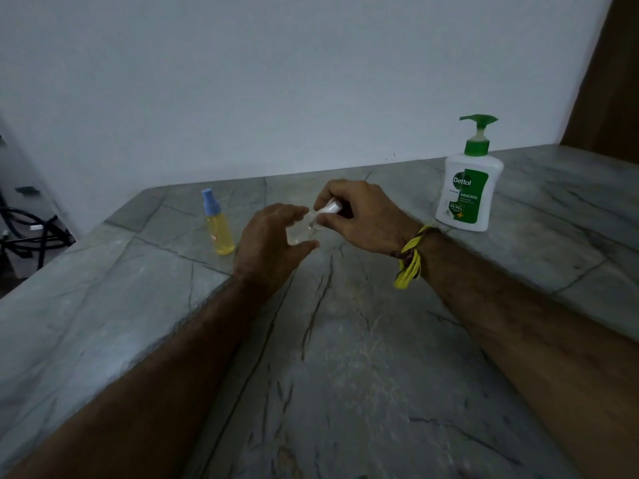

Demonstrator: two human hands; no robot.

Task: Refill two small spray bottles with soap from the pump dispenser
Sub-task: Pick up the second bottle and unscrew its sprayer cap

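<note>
While the green-topped Dettol pump dispenser (469, 188) waits near the wall on the grey stone counter (345, 392), a person works at the first of two small spray bottles. Held above the middle of the counter, the clear spray bottle (300, 233) sits tilted between both hands, its body cupped by the curled fingers and thumb of the left hand (268, 243). Fingers and thumb of the right hand (359, 216) pinch the white spray cap (329, 207) at its neck; a yellow thread band (411, 257) circles that wrist. Whether the cap has come loose cannot be told from here. The step appears to be unscrewing the top, and it would go best with the left hand keeping the thin body steady without squeezing, the right turning only the collar, then drawing the top and any tube beneath it straight out. Bringing the bottle upright before the cap parts would guard against a spill. Left of the hands, standing apart on the counter, the yellow-filled spray bottle (218, 224) with its blue cap is untouched.
</note>
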